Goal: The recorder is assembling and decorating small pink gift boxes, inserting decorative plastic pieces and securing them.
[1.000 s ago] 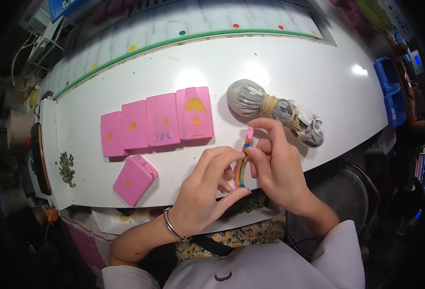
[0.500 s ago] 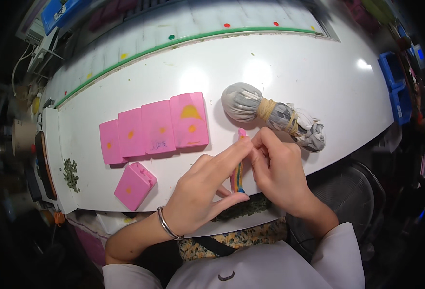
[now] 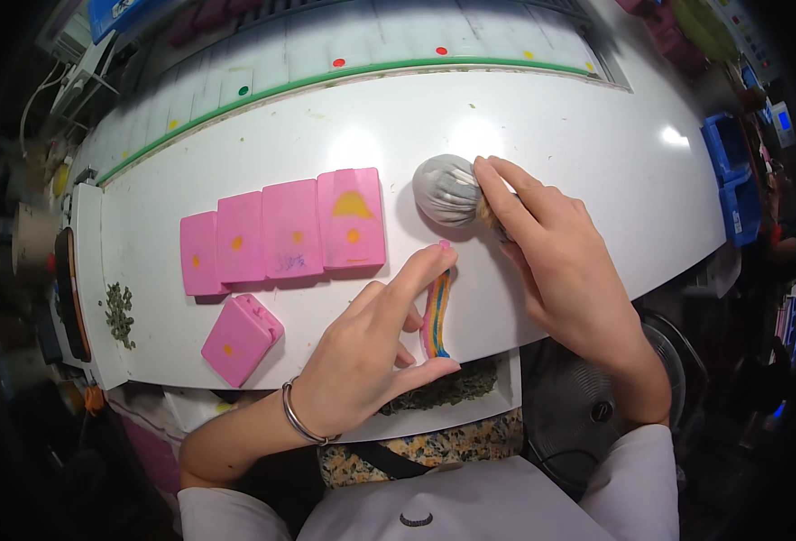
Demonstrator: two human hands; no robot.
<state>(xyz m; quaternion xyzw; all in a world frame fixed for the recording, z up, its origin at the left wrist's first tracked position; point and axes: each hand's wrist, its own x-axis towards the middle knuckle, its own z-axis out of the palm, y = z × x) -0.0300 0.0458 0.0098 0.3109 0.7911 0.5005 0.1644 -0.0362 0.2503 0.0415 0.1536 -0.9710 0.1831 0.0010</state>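
Now holding the striped strip (image 3: 437, 314) by its ends in the fingers of the left hand (image 3: 348, 368), lengthwise near-to-far; clasping the cloth bundle (image 3: 445, 191) with the right hand (image 3: 567, 257), ahead and rightward of the strip.

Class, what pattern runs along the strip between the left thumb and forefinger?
The strip has lengthwise stripes, including pink, yellow and blue; head view.

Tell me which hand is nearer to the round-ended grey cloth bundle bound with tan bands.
Right. The right hand touches the grey cloth bundle near its tan bands; the left hand is apart, toward the picture's lower left.
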